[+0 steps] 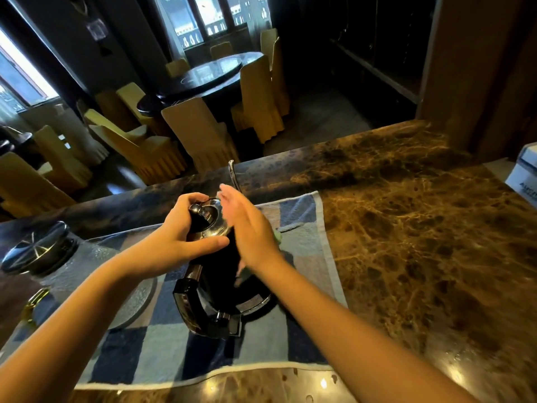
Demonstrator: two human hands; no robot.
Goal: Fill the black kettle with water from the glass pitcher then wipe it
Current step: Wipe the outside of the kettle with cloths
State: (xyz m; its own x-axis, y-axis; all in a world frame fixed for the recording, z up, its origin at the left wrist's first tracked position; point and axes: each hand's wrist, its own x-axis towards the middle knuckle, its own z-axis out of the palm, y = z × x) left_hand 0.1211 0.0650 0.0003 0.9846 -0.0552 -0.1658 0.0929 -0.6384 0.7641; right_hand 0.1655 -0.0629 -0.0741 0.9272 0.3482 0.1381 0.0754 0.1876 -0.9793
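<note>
Kettle [215, 274] upright on towel [302, 228]; your left hand [177, 228] clamps lid [207, 218], right hand [247, 228] open-fingered, pressed flat against its right flank, wiping-side nearer.

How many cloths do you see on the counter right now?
2: the checkered towel spread under the kettle, and a green cloth mostly hidden behind the right hand.

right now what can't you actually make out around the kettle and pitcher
- Water level in the black kettle: head view, lid and both hands cover it.
- Cloth under the right hand: only a greenish, blurred edge shows.
- Glass pitcher: the left forearm crosses it, and the frame's left edge crops it.
- White box: print cut off at right edge.
</note>
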